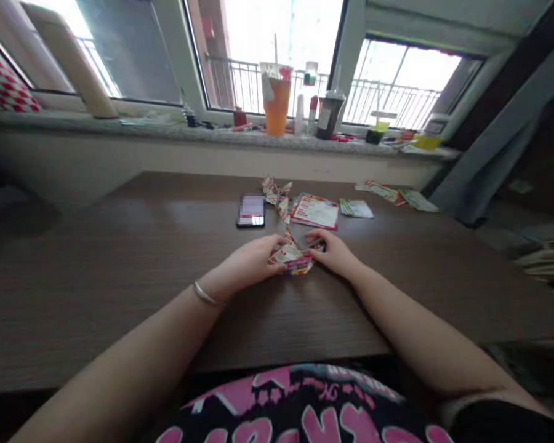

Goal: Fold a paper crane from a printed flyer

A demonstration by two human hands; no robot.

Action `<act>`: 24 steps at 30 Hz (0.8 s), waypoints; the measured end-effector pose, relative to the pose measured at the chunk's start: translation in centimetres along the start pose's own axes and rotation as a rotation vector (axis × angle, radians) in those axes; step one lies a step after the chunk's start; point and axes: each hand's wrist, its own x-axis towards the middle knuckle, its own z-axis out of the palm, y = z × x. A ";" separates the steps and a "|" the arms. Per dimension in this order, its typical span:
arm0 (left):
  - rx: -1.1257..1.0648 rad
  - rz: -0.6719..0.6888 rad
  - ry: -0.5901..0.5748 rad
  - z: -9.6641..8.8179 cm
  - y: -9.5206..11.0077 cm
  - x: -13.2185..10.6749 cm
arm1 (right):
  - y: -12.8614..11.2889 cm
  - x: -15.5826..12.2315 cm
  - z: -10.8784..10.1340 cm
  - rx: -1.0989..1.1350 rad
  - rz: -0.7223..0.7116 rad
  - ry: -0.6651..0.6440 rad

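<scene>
A folded, printed sheet of paper (292, 257) in yellow, white, red and purple is on the table between my hands, with one corner pointing up and away. My left hand (255, 261) pinches its left side between thumb and fingers; a silver bangle circles that wrist. On the right, my right hand (331, 251) has its fingers closed on the paper's right part, where a dark, greyish piece shows between them; I cannot make out that piece. Just beyond lie a chain of folded paper pieces (279, 195) and a stack of printed sheets (316, 211).
A phone (251, 211) with a lit screen lies left of the folded chain. Small paper packs (356, 208) and more folded strips (399, 195) lie to the right. On the windowsill (166, 130) stand an orange drink cup (276, 101), a dark cup (329, 115) and several small bottles.
</scene>
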 end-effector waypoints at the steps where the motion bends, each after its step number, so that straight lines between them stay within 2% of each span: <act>1: 0.010 -0.021 0.002 0.0 0.0 0.0 | 0.0 0.0 0.0 0.016 -0.011 0.003; 5: 0.027 -0.056 0.012 0.1 -0.2 0.0 | 0.2 -0.1 0.2 0.058 -0.033 0.037; 11: 0.009 -0.031 0.023 0.6 -0.2 0.1 | 0.2 0.1 0.5 0.060 0.008 0.104; 18: -0.002 0.088 0.000 1.2 -0.7 0.2 | 0.0 0.2 0.3 0.105 0.035 0.038; 24: -0.063 0.072 0.014 1.5 -0.9 0.4 | -0.2 0.2 0.2 0.080 0.073 0.029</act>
